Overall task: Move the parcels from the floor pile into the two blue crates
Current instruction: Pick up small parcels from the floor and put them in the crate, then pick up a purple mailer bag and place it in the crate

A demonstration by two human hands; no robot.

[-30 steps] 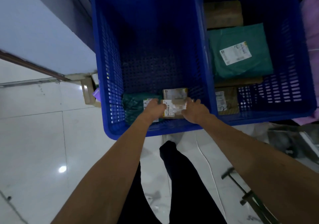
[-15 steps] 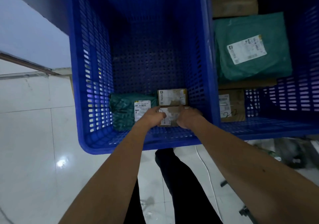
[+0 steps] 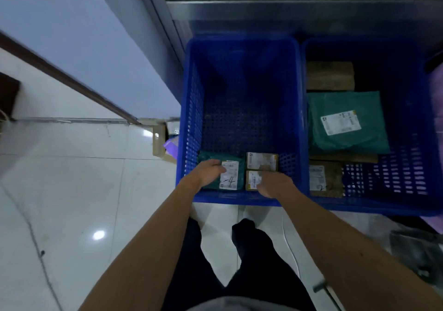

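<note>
Two blue crates stand side by side on the floor. The left crate (image 3: 191,119) holds a green mailer (image 3: 207,157) with a white label and two small brown boxes, one behind (image 3: 262,161) and one in front (image 3: 251,180). My left hand (image 3: 206,173) rests on the green mailer, fingers lying over it beside the label. My right hand (image 3: 275,186) covers the right end of the front small box, fingers curled over it. The right crate (image 3: 407,179) holds a brown box (image 3: 330,75), a large green mailer (image 3: 347,121) and a brown parcel (image 3: 332,179).
A cardboard piece (image 3: 158,143) and something purple lie on the tiles left of the left crate. A grey wall and door frame run behind. Dark objects (image 3: 417,250) and a metal tool (image 3: 321,286) lie at the lower right. My legs stand just before the crates.
Both hands lowered the small brown box to the crate floor in front of the other box. My left hand then left it for the green mailer. The camera pulled back.
</note>
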